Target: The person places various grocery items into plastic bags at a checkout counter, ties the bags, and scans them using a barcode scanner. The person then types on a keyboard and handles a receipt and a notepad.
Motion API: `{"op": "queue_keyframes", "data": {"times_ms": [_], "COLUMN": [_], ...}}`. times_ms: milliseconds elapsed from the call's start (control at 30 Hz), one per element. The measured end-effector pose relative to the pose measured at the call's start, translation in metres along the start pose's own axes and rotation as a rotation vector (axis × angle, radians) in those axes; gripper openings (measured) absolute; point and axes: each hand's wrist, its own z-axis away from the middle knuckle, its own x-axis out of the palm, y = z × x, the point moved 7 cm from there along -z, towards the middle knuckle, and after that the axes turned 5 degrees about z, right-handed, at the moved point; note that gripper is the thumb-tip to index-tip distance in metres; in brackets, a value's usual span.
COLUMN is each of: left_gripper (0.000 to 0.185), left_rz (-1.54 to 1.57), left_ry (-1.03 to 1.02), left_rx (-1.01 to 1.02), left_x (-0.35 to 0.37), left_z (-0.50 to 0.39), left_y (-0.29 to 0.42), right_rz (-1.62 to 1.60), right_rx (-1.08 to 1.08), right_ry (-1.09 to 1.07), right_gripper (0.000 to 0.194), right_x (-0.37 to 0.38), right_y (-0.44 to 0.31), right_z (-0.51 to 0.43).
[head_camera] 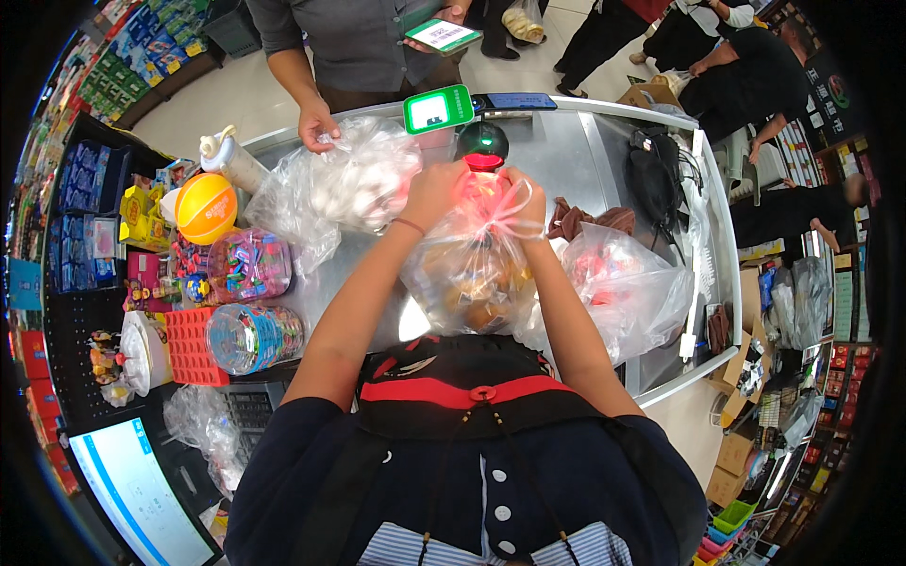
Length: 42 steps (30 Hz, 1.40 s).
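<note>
A clear plastic bag [474,276] filled with goods, some brownish-yellow, stands on the metal checkout counter just before me. My left hand [435,189] and my right hand [525,205] both grip its gathered neck, one at each side. Red light from the black barcode scanner [483,145] falls on the gathered plastic and my fingers. To the left lies another clear bag [368,173] with whitish contents, touched by the hand [318,127] of a person across the counter. A third clear bag [616,283] with reddish contents rests beside my right forearm.
The person opposite holds a phone [442,35]. A green payment device [439,110] stands at the far edge. Candy jars [249,265], a yellow ball [206,209] and a bottle [230,161] crowd the left. A brown cloth [587,219] and a black bag [655,173] lie right.
</note>
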Motion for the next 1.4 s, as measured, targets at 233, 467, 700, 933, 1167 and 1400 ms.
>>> {"op": "queue_keyframes", "data": {"times_ms": [233,467,700,933,1167,1400], "left_gripper": [0.013,0.017,0.016,0.015,0.014,0.014], "left_rz": [-0.182,-0.036,-0.141,-0.141,-0.238,-0.247], "left_ry": [-0.010,0.107,0.067,0.102,0.080,0.109], "left_rx": [0.004,0.262,0.272,0.268,0.329,0.329], "left_x": [0.010,0.002,0.006,0.007,0.016,0.015], "left_z": [-0.001,0.003,-0.002,-0.005,-0.010,-0.004], "left_y": [-0.003,0.010,0.019,0.023,0.030,0.031], "right_rz": [-0.008,-0.017,-0.297,-0.395,-0.560,-0.838], "right_rx": [-0.146,0.082,0.123,0.137,0.271,0.241], "right_ry": [0.144,-0.069,-0.128,-0.313,-0.635,-0.621], "right_gripper": [0.009,0.011,0.019,0.025,0.025,0.022], "right_x": [-0.008,0.006,0.005,0.027,0.058,0.064], "right_y": [-0.005,0.002,0.006,0.041,0.063,0.059], "right_z": [-0.002,-0.001,-0.001,0.008,0.013,0.021]}}
